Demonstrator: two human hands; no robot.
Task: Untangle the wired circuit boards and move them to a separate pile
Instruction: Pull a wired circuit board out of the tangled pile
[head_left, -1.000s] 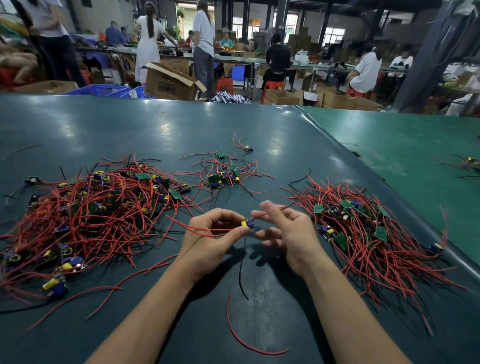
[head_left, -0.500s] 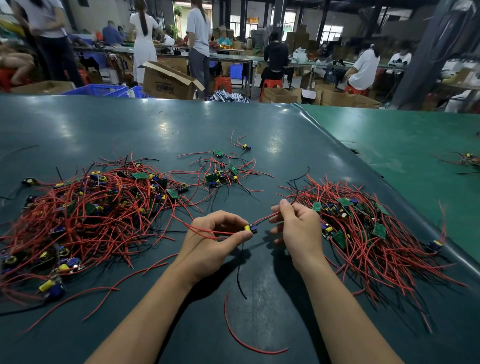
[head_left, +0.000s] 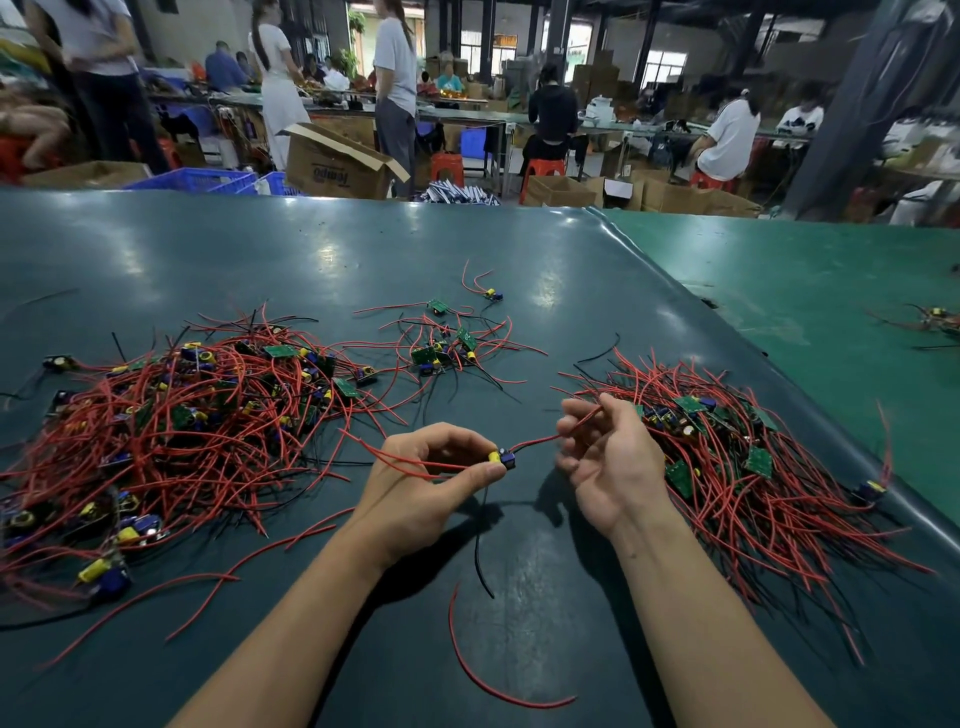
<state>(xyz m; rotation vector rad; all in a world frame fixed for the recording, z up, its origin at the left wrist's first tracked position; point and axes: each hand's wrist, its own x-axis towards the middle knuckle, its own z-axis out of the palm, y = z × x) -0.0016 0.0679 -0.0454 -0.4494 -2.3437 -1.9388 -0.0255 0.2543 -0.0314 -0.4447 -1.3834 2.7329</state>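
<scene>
While the big tangled pile (head_left: 171, 436) sprawls across the left of the table (head_left: 322, 260) and the sorted pile (head_left: 753, 467) lies at right, the left hand (head_left: 415, 493) pinches a small wired circuit board (head_left: 503, 459) between curled fingers. The right hand (head_left: 608, 462), fingers loosely curled, pinches its red wire (head_left: 540, 441). An open cardboard box (head_left: 337, 163) beyond reads "tempo" upside down; its contents are hidden.

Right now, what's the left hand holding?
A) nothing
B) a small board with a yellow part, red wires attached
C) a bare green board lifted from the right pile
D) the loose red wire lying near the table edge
B: the left hand pinches the small board at its yellow part, and a red wire runs from it to the right hand.
</scene>
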